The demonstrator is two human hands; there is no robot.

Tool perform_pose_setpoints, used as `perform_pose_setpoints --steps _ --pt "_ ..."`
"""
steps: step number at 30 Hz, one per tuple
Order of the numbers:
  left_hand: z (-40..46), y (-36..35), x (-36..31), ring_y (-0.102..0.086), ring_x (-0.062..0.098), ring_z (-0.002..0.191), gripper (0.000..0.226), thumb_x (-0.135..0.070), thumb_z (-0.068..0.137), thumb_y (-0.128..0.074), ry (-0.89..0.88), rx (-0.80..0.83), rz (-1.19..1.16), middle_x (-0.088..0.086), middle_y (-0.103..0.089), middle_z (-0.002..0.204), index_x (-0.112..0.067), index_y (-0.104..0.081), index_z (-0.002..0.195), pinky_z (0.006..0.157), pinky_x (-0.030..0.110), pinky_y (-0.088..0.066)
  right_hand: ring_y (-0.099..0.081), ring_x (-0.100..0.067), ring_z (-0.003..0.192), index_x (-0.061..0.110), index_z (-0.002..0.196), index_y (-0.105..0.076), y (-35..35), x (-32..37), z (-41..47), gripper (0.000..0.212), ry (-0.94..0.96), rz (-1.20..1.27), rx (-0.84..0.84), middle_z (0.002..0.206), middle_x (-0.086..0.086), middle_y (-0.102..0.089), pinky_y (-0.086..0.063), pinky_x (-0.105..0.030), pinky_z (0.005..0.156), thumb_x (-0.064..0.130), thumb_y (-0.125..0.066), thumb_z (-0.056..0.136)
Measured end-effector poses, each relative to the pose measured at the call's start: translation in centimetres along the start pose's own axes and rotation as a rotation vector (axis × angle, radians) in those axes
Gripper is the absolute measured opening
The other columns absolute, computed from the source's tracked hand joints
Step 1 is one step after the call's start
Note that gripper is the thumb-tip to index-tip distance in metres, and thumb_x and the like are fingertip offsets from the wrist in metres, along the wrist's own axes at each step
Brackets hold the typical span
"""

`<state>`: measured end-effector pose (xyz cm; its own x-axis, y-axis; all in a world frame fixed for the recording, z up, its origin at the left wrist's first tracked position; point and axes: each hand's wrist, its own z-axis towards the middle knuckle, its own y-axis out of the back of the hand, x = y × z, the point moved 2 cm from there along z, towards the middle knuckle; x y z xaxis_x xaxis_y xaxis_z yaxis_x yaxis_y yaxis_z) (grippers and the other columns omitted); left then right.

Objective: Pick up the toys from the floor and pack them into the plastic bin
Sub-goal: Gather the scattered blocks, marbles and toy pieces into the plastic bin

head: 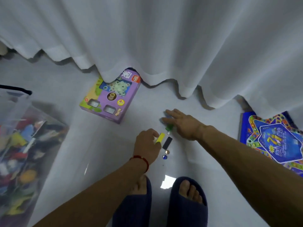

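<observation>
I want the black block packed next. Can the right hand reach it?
Probably yes. The black block lies bare on the floor just beside the right hand, with nothing on top of it. The left hand is busy holding a yellow block.

The left hand (147,143) pinches a yellow block (160,137) above the floor (101,145); the right hand (182,122) lies flat, fingers straight, over a green piece (169,127). A black block (167,142) and two marbles (165,154) sit between them. Bin (24,136) at nine o'clock, purple box (111,95) at eleven, blue board (275,140) at three
</observation>
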<state>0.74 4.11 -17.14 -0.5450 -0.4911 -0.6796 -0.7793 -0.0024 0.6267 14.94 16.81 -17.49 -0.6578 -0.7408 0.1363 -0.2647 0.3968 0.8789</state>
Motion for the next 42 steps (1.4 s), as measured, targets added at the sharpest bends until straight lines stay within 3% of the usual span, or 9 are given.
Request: perform_pose_setpoints --steps 4,9,13,18,23,30,33,37,42 --pt "2.8 -2.5 0.1 -0.053 0.020 0.095 0.028 -0.015 0.076 -0.072 -0.088 -0.002 0.135 0.006 -0.054 0.101 -0.016 -0.061 0.102 0.079 0.021 -0.038 -0.018 -0.027 0.149 0.032 0.147 -0.043 -0.9 -0.8 1.4 0.052 0.007 0.040 -0.007 0.162 0.001 -0.022 -0.032 -0.044 0.115 0.017 -0.052 0.098" --pt "3.9 -3.5 1.2 -0.054 0.027 0.094 0.025 -0.005 0.077 -0.065 -0.172 0.008 0.297 0.009 -0.057 0.098 -0.014 -0.060 0.100 0.075 0.028 -0.038 -0.050 -0.028 0.120 0.025 0.121 -0.067 -2.4 -1.0 1.2 0.029 -0.090 0.037 -0.206 0.129 -0.004 -0.057 -0.050 -0.043 0.093 0.026 -0.058 0.093" --pt "4.6 -2.9 2.3 -0.056 0.034 0.087 0.020 -0.001 0.075 -0.063 -0.205 -0.021 0.341 0.014 -0.059 0.092 -0.009 -0.062 0.093 0.072 0.034 -0.037 -0.045 -0.028 0.112 0.024 0.120 -0.062 -3.6 -1.3 0.3 0.030 -0.279 0.185 -0.275 0.123 -0.004 -0.055 -0.048 -0.041 0.090 0.032 -0.060 0.091" --pt "5.0 -2.2 3.0 -0.056 0.036 0.094 0.036 -0.004 0.079 -0.064 -0.220 -0.045 0.304 0.017 -0.057 0.103 -0.005 -0.063 0.115 0.084 0.035 -0.041 -0.042 -0.026 0.109 0.018 0.117 -0.054 -5.2 -1.8 -1.1 0.036 -0.474 0.431 -0.286 0.119 -0.008 -0.048 -0.047 -0.039 0.094 0.036 -0.067 0.089" --pt "3.8 -0.5 2.7 -0.042 0.011 0.075 0.015 0.005 0.085 -0.057 -0.227 -0.159 0.129 0.007 -0.045 0.097 -0.005 -0.062 0.095 0.073 0.002 -0.032 -0.056 -0.030 0.101 0.007 0.122 -0.049 -5.1 -1.3 -1.8 0.029 -0.461 0.394 -0.188 0.118 -0.015 -0.054 -0.049 -0.037 0.089 0.022 -0.053 0.098" --pt "2.2 -1.6 4.9 -0.037 0.012 0.065 0.021 -0.002 0.087 -0.054 -0.298 -0.071 0.110 0.000 -0.041 0.075 -0.014 -0.039 0.078 0.063 0.026 -0.029 -0.056 -0.026 0.087 0.011 0.110 -0.049 -3.8 -0.9 -2.5 0.047 -0.486 0.557 -0.192 0.102 -0.007 -0.052 -0.052 -0.040 0.082 0.036 -0.076 0.081" --pt "1.7 -2.3 5.1 -0.041 0.014 0.075 0.024 -0.013 0.080 -0.068 -0.374 -0.042 0.137 0.000 -0.043 0.088 -0.012 -0.044 0.084 0.067 0.023 -0.033 -0.059 -0.029 0.085 0.010 0.117 -0.045 -3.8 -0.2 -2.6 0.040 -0.380 0.530 -0.225 0.098 -0.011 -0.060 -0.052 -0.045 0.080 0.030 -0.066 0.089" --pt "1.7 -2.8 4.5 -0.042 0.016 0.078 0.026 -0.014 0.079 -0.073 -0.518 -0.057 0.283 0.005 -0.048 0.090 -0.007 -0.051 0.092 0.067 0.025 -0.035 -0.055 -0.025 0.081 0.016 0.117 -0.048 -3.8 0.9 -1.6 0.023 -0.277 0.549 -0.331 0.106 -0.008 -0.051 -0.051 -0.035 0.076 0.027 -0.053 0.097" --pt "2.4 -3.5 4.2 -0.049 0.020 0.073 0.019 -0.003 0.079 -0.072 -0.592 -0.046 0.382 0.008 -0.057 0.082 -0.008 -0.055 0.088 0.060 0.028 -0.043 -0.055 -0.025 0.086 0.014 0.111 -0.052 -4.7 2.1 0.2 0.023 -0.277 0.527 -0.255 0.106 -0.008 -0.052 -0.050 -0.034 0.079 0.030 -0.060 0.095"
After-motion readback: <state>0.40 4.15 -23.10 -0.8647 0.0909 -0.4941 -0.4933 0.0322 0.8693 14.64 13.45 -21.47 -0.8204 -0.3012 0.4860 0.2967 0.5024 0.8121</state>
